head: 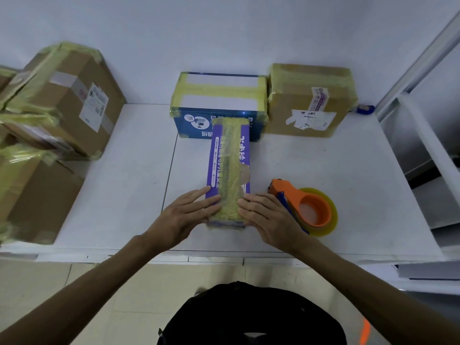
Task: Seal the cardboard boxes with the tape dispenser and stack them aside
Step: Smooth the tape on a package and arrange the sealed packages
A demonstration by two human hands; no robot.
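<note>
Straight ahead on the white table (pixel 323 165), pressing flat-fingered on the near end of the taped purple box (pixel 229 165), left hand (pixel 189 212) and right hand (pixel 267 217) flanking it equally close, long axis running away toward the blue box (pixel 219 95), tape dispenser (pixel 306 207) just beside the right hand.

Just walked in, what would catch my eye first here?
The left hand and right hand press flat on the near end of a long purple box striped with yellowish tape, at centre. An orange tape dispenser lies just right of it. A taped blue box stands behind it, and taped brown boxes pile up at far left.
</note>
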